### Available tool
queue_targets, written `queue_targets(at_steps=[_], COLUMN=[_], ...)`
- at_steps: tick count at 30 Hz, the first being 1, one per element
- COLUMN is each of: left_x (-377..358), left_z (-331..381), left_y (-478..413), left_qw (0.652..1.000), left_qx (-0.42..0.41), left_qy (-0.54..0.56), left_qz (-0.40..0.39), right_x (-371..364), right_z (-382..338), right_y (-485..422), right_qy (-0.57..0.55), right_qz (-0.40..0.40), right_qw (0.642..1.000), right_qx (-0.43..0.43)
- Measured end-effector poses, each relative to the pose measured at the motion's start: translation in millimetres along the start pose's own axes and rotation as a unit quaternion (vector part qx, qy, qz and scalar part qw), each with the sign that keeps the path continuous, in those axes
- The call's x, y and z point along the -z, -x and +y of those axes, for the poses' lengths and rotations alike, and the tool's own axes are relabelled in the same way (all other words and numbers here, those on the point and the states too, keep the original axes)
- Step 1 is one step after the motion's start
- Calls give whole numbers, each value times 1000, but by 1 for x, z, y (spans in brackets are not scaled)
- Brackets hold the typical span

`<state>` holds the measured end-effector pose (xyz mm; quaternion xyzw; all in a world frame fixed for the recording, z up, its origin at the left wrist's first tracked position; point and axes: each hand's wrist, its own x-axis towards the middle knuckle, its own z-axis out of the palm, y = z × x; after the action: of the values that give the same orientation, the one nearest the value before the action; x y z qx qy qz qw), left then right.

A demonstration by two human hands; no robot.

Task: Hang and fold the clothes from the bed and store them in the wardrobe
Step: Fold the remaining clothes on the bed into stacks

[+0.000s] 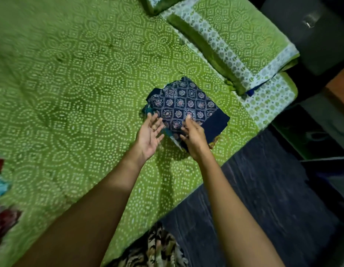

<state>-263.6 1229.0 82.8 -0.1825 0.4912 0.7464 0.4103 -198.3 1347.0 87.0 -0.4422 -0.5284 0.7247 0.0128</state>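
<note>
A green dotted bedsheet (71, 83) covers the bed; beyond the folded navy printed garment (186, 105) lie matching pillows (234, 45).

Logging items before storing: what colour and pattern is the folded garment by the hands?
Dark navy with pale floral medallions in a lattice, folded garment, head view.

I see both forearms bare, no sleeves in view. The left hand (149, 136) wears a ring (153, 128) on one finger. Near the bottom edge, a black-and-cream patterned garment (157, 249) covers the person's body.
</note>
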Motion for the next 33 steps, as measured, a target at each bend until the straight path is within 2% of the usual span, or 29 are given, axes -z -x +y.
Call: queue_targets(at_steps=[3, 10, 19, 25, 33], left_x=[30, 158, 381, 497, 585], left_z=[14, 54, 83, 76, 55], left_y=[14, 75, 204, 260, 260], left_qw=[999, 984, 919, 888, 873], left_qx=[-21, -92, -158, -154, -98], left_qy=[15, 82, 181, 232, 192], left_qz=[26, 132, 311, 367, 439], right_x=[-38, -166, -387, -492, -558], right_z=[-4, 24, 127, 199, 269], right_y=[7, 38, 130, 176, 179], right_qy=[-35, 58, 177, 228, 339], right_qz=[-84, -204, -374, -417, -390], right_qw=[995, 973, 898, 860, 839], right_qx=[-48, -88, -149, -184, -172])
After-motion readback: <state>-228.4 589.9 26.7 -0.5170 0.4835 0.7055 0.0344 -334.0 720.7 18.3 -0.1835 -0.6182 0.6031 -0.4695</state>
